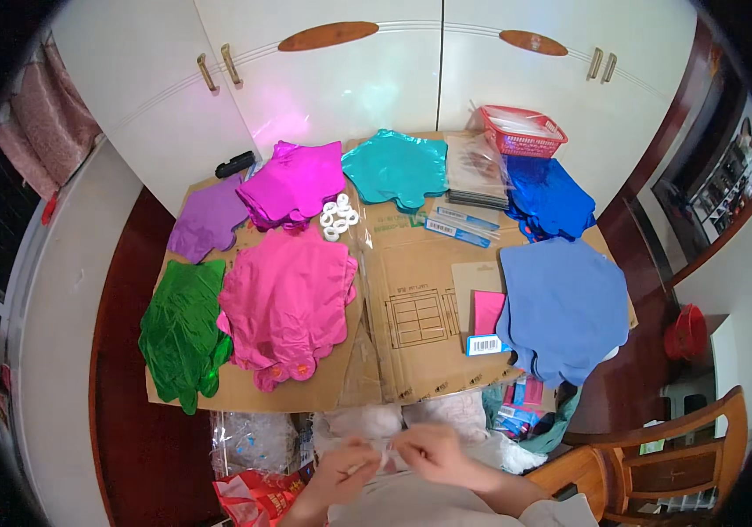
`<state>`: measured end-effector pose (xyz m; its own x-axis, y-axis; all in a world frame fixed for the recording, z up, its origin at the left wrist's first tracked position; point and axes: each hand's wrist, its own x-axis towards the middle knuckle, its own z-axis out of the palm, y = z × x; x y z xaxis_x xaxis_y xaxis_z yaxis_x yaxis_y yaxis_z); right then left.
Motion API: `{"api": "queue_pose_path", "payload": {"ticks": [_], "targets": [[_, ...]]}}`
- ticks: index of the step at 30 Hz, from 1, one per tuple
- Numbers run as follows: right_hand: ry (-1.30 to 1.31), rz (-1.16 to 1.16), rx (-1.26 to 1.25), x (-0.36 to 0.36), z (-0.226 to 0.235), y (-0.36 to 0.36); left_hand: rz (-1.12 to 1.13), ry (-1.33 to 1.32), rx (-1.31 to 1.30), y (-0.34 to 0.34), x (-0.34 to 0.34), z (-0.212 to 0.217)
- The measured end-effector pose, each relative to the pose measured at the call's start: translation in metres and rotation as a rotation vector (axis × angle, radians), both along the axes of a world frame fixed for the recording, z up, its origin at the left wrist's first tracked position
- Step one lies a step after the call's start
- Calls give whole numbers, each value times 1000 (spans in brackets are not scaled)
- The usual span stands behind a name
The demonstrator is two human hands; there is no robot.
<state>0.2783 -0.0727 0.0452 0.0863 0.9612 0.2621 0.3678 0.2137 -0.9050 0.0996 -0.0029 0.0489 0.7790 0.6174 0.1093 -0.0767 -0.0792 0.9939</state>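
Note:
Close to my body, below the near edge of the cardboard (428, 369), my left hand (345, 470) and my right hand (435, 450) face each other with fingers pinched. Something small and pale seems to sit between the fingertips, too blurred to name. On the cardboard nearest my left hand lies a stack of flat pink foil balloons (288, 303). A green foil stack (183, 325) is to its left. On the right side, a greyish-blue foil stack (564, 303) partly covers a pink card with a blue-and-white label (487, 344).
Farther back lie purple (209, 215), magenta (292, 180), teal (398, 167) and dark blue (551, 198) foil stacks. White ribbon rolls (338, 217) and clear bags (478, 167) lie among them. A red basket (523, 132) stands by the cabinet; a wooden chair (657, 457) is at right.

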Motion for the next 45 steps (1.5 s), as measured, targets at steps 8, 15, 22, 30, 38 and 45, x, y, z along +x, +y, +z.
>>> {"api": "queue_pose_path", "payload": {"ticks": [8, 15, 22, 30, 38, 45], "targets": [[0, -16, 19, -4, 3, 3, 82, 113, 206, 1, 3, -2], [-70, -36, 115, -10, 5, -2, 209, 204, 396, 3, 10, 1], [-56, -112, 30, 2, -6, 6, -59, -71, -132, -4, 1, -3], [-15, 11, -2, -13, -16, -5, 239, -193, -484, -5, 0, -21], [-59, -86, 233, -6, 1, 0, 209, -2, -511, 0, 0, -17], [156, 74, -100, -9, -16, 6, 180, 13, -722, -4, -4, -26]]}}
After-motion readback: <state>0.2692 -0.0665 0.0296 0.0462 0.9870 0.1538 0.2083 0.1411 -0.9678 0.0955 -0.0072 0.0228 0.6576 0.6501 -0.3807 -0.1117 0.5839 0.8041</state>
